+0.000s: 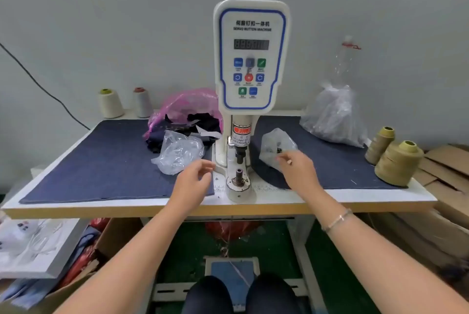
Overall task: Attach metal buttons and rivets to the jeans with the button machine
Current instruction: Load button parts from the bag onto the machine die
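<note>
Knees [238,296] at bottom edge, pedal [232,269] on the floor just past them. Your forearms reach up over the table [177,208] edge, one each side of the machine [251,59].

Left hand [194,181]: hovers over the denim mat [101,158] just left of the lower die [239,176], fingers loosely curled, nothing in it. Clear bag [179,152] sits just beyond the fingertips; can't tell if they touch it.

Right hand [298,170]: at the near edge of a small bag [276,146] right of the machine, with dark bits inside, probably buttons or rivets. Thumb and forefinger look pinched together at the bag's edge; blur hides whether you're holding the plastic or a small part. Bracelet [337,219] on that wrist.

Machine: white column, control panel on top, punch [239,155] directly above the die, gap between them, nothing in the gap.

Jeans: can't pick them out. Nearest candidate is the heap of dark cloth [200,123] behind the clear bag, left of the column, partly under a pink bag [187,104].

Rest: big crumpled bag [332,115] at back right, two khaki cones [396,164] at the right edge, two pale cones [110,103] at back left, cardboard [446,174] beside the table on the right.
</note>
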Demonstrator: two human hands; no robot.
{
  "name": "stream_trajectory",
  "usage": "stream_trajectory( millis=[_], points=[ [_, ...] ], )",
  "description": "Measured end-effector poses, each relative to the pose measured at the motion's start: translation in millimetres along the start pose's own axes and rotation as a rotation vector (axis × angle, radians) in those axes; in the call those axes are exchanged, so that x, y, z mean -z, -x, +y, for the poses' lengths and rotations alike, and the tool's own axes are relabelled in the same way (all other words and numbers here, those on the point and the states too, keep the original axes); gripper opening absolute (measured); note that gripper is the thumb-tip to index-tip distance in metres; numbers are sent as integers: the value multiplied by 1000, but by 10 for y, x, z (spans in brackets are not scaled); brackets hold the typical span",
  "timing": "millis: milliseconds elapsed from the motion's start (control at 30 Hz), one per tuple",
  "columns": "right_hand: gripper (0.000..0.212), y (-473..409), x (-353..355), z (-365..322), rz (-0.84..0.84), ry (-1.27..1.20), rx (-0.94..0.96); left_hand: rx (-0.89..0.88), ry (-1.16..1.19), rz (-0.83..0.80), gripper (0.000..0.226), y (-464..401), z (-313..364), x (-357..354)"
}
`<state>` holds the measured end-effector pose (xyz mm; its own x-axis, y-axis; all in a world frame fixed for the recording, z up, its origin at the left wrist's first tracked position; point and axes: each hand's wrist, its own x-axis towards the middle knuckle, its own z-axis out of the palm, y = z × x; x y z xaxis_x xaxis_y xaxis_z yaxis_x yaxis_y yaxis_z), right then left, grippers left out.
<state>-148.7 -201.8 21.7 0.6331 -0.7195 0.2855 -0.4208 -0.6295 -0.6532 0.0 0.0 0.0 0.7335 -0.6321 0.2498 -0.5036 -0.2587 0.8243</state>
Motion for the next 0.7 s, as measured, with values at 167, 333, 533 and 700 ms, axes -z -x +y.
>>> stream_trajectory(
  millis=[167, 333, 533, 700],
  points=[
    [31, -458, -49, 46, -107, 512, -57, 26, -236, -29, 28, -231, -220, -215],
    [30, -790, -172, -9, -418, 746, -194, 37, -407, -17, 23, -370, -348, -253],
    [25, -952, -296, -269, -655, 910, -185, -58, -620, 26, 15, -448, -446, -314],
    [20, -1099, -368, -203, -710, 1008, -163, -117, -634, 63, 17, -441, -513, -379]
  ],
)
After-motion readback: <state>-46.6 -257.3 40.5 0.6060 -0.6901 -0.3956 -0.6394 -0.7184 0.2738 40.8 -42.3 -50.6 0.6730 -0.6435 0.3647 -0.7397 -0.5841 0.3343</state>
